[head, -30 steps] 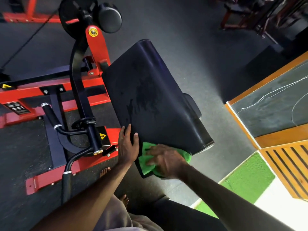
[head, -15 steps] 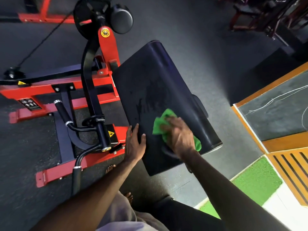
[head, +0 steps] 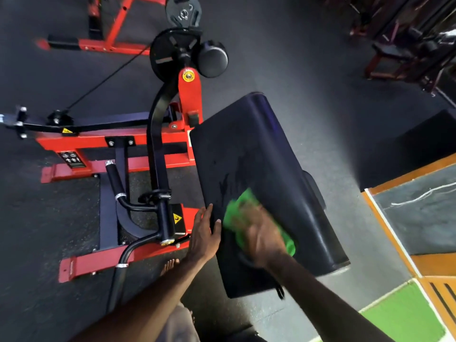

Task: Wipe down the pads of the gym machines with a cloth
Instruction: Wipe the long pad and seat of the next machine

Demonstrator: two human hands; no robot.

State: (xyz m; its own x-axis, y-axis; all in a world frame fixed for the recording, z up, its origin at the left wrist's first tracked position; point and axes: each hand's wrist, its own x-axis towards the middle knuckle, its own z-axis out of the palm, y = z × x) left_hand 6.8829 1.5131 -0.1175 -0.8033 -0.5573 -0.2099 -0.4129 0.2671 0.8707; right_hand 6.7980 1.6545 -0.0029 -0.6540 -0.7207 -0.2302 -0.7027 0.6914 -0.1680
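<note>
Far to the left of my hands: the red machine frame [head: 111, 144] on the dark rubber floor [head: 49, 230], with a black grip handle [head: 114, 180] angled up from it. Beyond, a weight plate [head: 170, 49] and a round roller pad [head: 212, 59] sit at the top of the curved black arm [head: 155, 134].

My left hand [head: 203, 236] lies flat, fingers straight and together, on the near left edge of the big black pad [head: 259, 149]. It grips nothing; I judge it is bracing the pad.

Just right of it, nearly touching, my right hand [head: 261, 236] presses the green cloth [head: 243, 206] onto the pad's lower half. The hand is blurred, so I cannot tell whether the fingers bunch the cloth or lie spread over it. Cloth shows ahead of my fingers and under the right side of my palm.

Above the cloth the pad carries dark wet-looking streaks [head: 225, 183].

Step in hand: wiping this pad, partway through by my reckoning. The upper half and the rounded right flank look unwiped, though I cannot be sure. The next move calls for carrying the cloth up through the streaks with firm, even pressure, left hand steadying.

Right of my hands: grey floor, then an orange-edged platform [head: 394, 230] and green turf [head: 404, 314].
</note>
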